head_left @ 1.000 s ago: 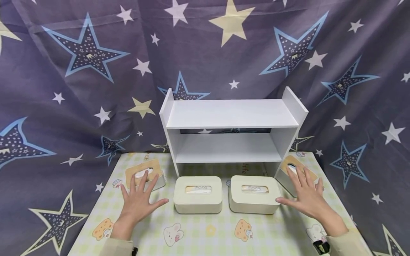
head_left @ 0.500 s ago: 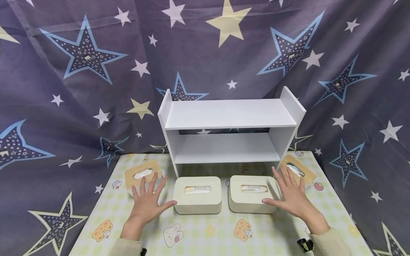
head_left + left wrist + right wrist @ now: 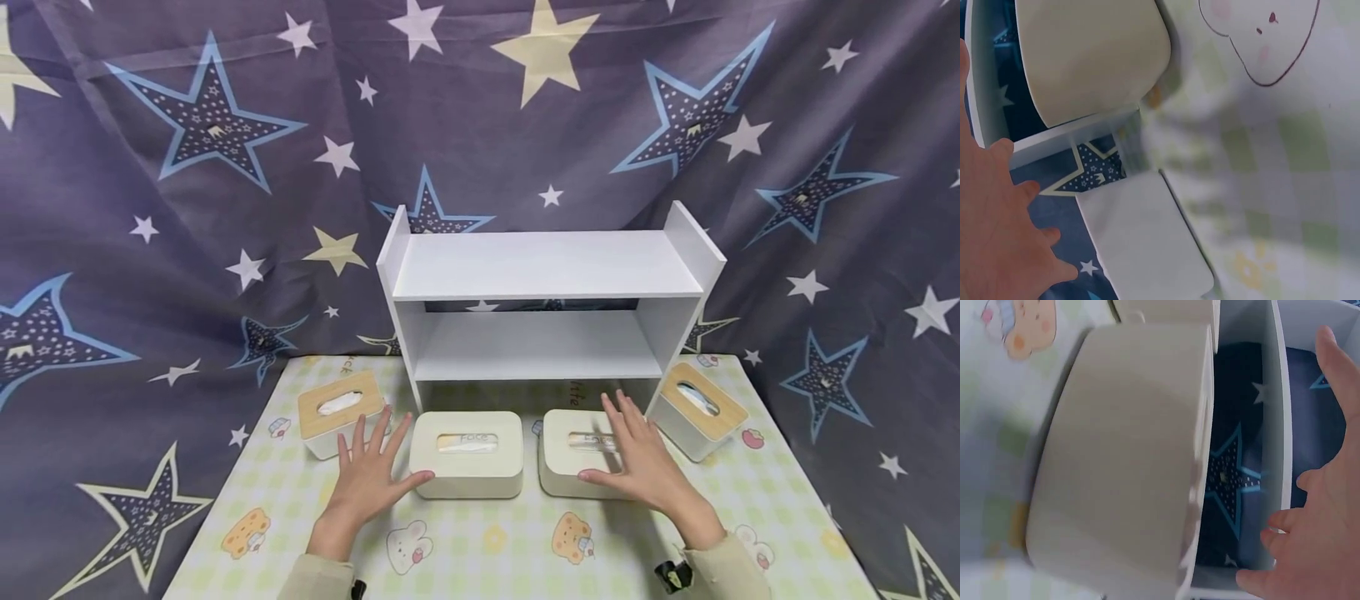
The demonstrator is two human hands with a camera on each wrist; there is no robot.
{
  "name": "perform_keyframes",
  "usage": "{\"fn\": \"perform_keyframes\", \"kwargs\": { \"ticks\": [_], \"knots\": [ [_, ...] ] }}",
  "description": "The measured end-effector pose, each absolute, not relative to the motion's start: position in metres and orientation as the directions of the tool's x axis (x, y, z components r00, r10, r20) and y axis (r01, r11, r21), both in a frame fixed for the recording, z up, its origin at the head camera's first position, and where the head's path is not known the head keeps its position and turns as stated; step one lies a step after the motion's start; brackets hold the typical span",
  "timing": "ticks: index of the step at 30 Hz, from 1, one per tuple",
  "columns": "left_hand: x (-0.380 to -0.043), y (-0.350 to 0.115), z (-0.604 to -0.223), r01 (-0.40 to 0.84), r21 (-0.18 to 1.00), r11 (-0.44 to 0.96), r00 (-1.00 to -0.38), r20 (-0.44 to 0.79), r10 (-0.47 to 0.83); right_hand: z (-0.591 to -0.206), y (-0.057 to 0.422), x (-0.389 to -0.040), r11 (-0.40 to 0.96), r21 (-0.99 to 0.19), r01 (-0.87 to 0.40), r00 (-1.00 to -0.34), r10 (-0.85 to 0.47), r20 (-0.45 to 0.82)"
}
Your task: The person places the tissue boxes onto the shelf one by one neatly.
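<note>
My left hand (image 3: 367, 483), fingers spread, is held between a wood-topped tissue box (image 3: 341, 406) and the left cream tissue box (image 3: 467, 454) marked "Face". Its thumb tip overlaps the cream box's left end in the head view. Fingers apart, my right hand (image 3: 641, 462) hovers over the right end of another cream tissue box (image 3: 562, 467), hiding part of its lid and slot. To the right of that hand, a second wood-topped tissue box (image 3: 697, 408) stands at an angle. Neither hand holds anything. The right wrist view shows the right cream box's plain side (image 3: 1122, 450) beside the hand.
Behind the cream boxes stands a white two-tier shelf (image 3: 543, 267) with bare boards. A green checked cloth with cartoon animals covers the table (image 3: 450, 575). A dark curtain (image 3: 480, 108) printed with stars hangs behind and at both sides.
Both hands have moved: the left a little rightward toward the left cream box, the right leftward from the wood-topped box to over the right cream box. The boxes stay in place.
</note>
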State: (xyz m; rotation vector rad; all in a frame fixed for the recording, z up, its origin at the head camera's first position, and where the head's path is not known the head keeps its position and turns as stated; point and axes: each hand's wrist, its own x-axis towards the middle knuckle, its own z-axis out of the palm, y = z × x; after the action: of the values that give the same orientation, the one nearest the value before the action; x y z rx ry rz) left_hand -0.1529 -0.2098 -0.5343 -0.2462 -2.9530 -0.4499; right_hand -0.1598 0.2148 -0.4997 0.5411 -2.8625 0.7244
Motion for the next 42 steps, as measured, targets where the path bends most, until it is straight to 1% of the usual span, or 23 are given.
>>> {"fn": "perform_keyframes", "kwargs": {
  "ticks": [4,12,22,28,35,39,42],
  "knots": [
    [-0.153,-0.206,-0.536,0.196,0.289,0.937,-0.973,0.179,0.149,-0.505,0.201,-0.161,0.79,-0.474,-0.388,-0.921,-0.318,0.224],
    [-0.153,-0.2,-0.54,0.2,0.323,0.925,-0.975,0.161,0.155,-0.509,0.174,-0.162,0.743,-0.532,-0.406,-0.914,-0.348,0.21],
    [-0.153,-0.193,-0.544,0.207,0.357,0.911,-0.974,0.161,0.158,-0.51,0.145,-0.159,0.688,-0.615,-0.386,-0.913,-0.379,0.149],
    [-0.153,-0.189,-0.547,0.221,0.38,0.898,-0.97,0.178,0.164,-0.51,0.132,-0.157,0.635,-0.648,-0.419,-0.897,-0.4,0.188],
    [-0.153,-0.186,-0.55,0.218,0.416,0.883,-0.972,0.175,0.158,-0.517,0.118,-0.154,0.636,-0.639,-0.434,-0.897,-0.37,0.241],
    [-0.153,-0.185,-0.549,0.197,0.48,0.855,-0.979,0.144,0.144,-0.521,0.111,-0.152,0.63,-0.644,-0.434,-0.899,-0.354,0.26],
    [-0.153,-0.184,-0.549,0.164,0.532,0.831,-0.986,0.116,0.121,-0.523,0.106,-0.15,0.611,-0.672,-0.42,-0.905,-0.337,0.259]
  ]
}}
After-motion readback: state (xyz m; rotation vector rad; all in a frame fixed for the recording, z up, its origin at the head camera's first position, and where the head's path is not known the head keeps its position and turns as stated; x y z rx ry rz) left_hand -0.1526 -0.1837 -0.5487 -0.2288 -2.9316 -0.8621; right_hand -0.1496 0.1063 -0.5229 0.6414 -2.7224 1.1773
